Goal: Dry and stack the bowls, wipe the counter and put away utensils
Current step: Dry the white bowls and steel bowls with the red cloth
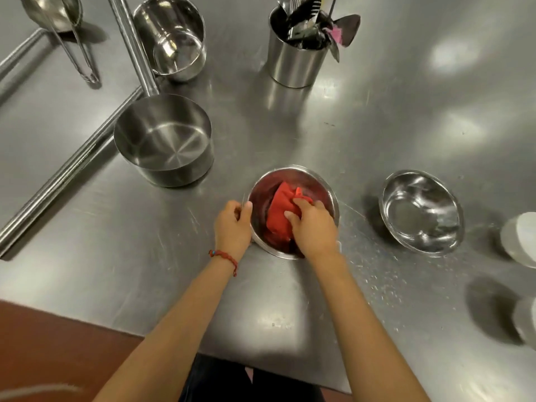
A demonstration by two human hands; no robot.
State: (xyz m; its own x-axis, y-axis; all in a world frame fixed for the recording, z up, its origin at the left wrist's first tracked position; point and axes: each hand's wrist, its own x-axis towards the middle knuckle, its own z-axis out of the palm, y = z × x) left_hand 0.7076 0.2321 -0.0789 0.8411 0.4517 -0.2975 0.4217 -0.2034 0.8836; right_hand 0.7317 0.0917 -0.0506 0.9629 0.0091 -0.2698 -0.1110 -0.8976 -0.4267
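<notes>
Your right hand [314,224] is down inside the steel bowl [293,181] that sits near the front edge of the counter [377,117], about midway along it. Its fingers are curled over a red cloth [280,216] and press the bunched fabric against the bowl's inner wall. Your left hand [233,224] steadies that bowl from the left: the fingers wrap around the outside and the thumb lies at the rim, so the grip is closed on the bowl itself. A red thread bracelet [224,256] circles your left wrist.

A second bowl [422,211] stands just to the right, apart from the first, tilted a little and holding nothing. Toward the right edge of the counter two pale round things [522,236] are cut off by the frame; they may be more bowls or containers, but they are too blurred to tell.

Near the back edge, a steel utensil holder [295,63] stands upright with spoons and dark-handled tools crowded into it. To the left of your bowl is a long-handled saucepan [165,140], its handle running toward the back. Behind it a second saucepan [171,39] lies tipped on its side, with its long handle reaching down toward the left edge. In the back left corner a large ladle [52,11] rests with a pair of tongs [78,53] laid over it.
</notes>
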